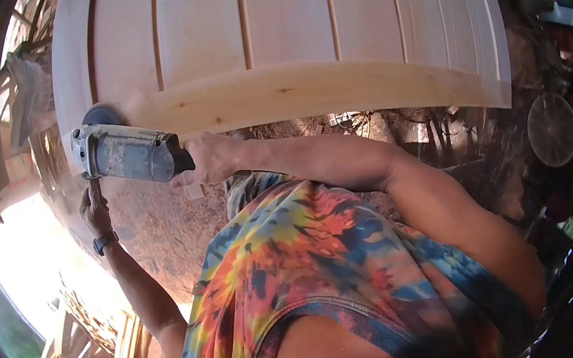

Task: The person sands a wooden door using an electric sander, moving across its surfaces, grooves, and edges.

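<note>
Two hands work the grinder [132, 155], long axis crosswise, disc [104, 115] end leftward at the wooden panel [289, 28]: right hand [204, 159] gripping its rear, left hand [95, 213] closed below its front.

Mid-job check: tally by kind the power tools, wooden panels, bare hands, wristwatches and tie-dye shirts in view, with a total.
Power tool: 1
Slatted wooden panel: 1
Bare hands: 2, the left hand and the right hand
Wristwatch: 1
Tie-dye shirt: 1
Total: 6
</note>
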A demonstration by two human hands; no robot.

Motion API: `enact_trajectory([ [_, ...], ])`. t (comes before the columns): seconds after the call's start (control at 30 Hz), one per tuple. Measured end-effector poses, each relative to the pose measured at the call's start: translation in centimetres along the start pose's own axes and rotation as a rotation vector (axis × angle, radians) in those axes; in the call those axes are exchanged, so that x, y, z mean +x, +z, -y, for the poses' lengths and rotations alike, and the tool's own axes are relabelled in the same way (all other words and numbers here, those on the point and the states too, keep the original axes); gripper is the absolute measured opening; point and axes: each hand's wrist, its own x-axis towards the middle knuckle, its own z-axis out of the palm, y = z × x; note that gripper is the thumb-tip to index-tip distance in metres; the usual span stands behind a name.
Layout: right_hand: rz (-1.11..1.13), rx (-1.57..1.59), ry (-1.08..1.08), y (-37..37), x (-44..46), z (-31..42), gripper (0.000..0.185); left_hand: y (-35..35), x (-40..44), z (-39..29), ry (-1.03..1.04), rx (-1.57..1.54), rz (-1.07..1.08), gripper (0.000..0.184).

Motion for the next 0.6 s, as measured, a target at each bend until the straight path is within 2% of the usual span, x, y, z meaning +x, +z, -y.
enact_trajectory([
  [0.03, -0.167, 0.033, -0.104, 0.7, -0.2, 0.9, 0.093, -0.7, 0.9, -0.6, 0.007, 0.016, 0.02, 0.037],
  [0.07, -0.196, 0.026, -0.102, 1.0, -0.6, 1.1, 0.093, -0.9, 1.9, -1.1, 0.035, 0.011, 0.032, 0.037],
  [0.13, -0.051, -0.062, 0.251, 0.0, -2.1, 3.5, 0.089, -0.7, 5.4, -1.5, 0.235, 0.168, 0.145, 0.026],
  [0.17, -0.268, -0.089, 0.159, 1.1, -5.5, 3.3, 0.084, -0.6, 5.6, -1.4, 0.684, 0.405, 0.175, 0.028],
  [0.2, -0.231, -0.027, 0.248, 0.1, -7.8, 5.8, 0.08, -0.4, 4.6, -4.8, 0.89, 0.491, 0.203, 0.048],
  [0.23, -0.195, 0.04, 0.337, -1.0, -10.4, 8.8, 0.076, 0.0, 3.6, -7.6, 1.046, 0.508, 0.171, 0.051],
  [0.27, -0.298, 0.08, 0.312, -1.1, -14.0, 10.2, 0.071, 0.8, 2.1, -10.9, 1.034, 0.521, 0.227, 0.035],
  [0.3, -0.397, 0.123, 0.278, -1.0, -17.2, 9.8, 0.066, 3.2, 0.3, -14.2, 0.936, 0.264, 0.277, 0.029],
  [0.33, -0.416, 0.173, 0.371, -1.7, -20.3, 9.0, 0.063, 5.8, -2.0, -17.8, 0.668, 0.254, 0.347, 0.043],
  [0.37, -0.427, 0.224, 0.466, -2.3, -23.4, 7.9, 0.06, 9.3, -3.4, -19.7, 0.824, 0.199, 0.312, 0.046],
  [0.4, -0.522, 0.245, 0.419, -3.5, -26.0, 2.3, 0.06, 17.2, -4.1, -20.7, 0.888, 0.212, 0.314, 0.046],
  [0.43, -0.528, 0.29, 0.465, -3.8, -28.4, -0.3, 0.06, 19.6, -6.7, -24.2, 0.771, 0.211, 0.365, 0.047],
  [0.47, -0.613, 0.333, 0.475, -4.4, -31.1, -0.7, 0.059, 22.8, -8.2, -26.0, 0.801, 0.194, 0.394, 0.05],
  [0.5, -0.703, 0.343, 0.444, -5.0, -33.4, -2.0, 0.049, 24.9, -10.1, -28.9, 0.789, 0.227, 0.472, 0.054],
  [0.53, -0.716, 0.405, 0.54, -6.0, -36.0, -2.3, 0.045, 28.4, -10.6, -30.0, 0.94, 0.298, 0.481, 0.047],
  [0.57, -0.776, 0.502, 0.564, -6.5, -38.0, -3.0, 0.042, 28.2, -14.3, -34.3, 0.752, 0.352, 0.579, 0.054],
  [0.6, -0.824, 0.579, 0.525, -6.8, -39.9, -4.0, 0.039, 30.3, -15.3, -36.0, 0.766, 0.351, 0.624, 0.062],
])
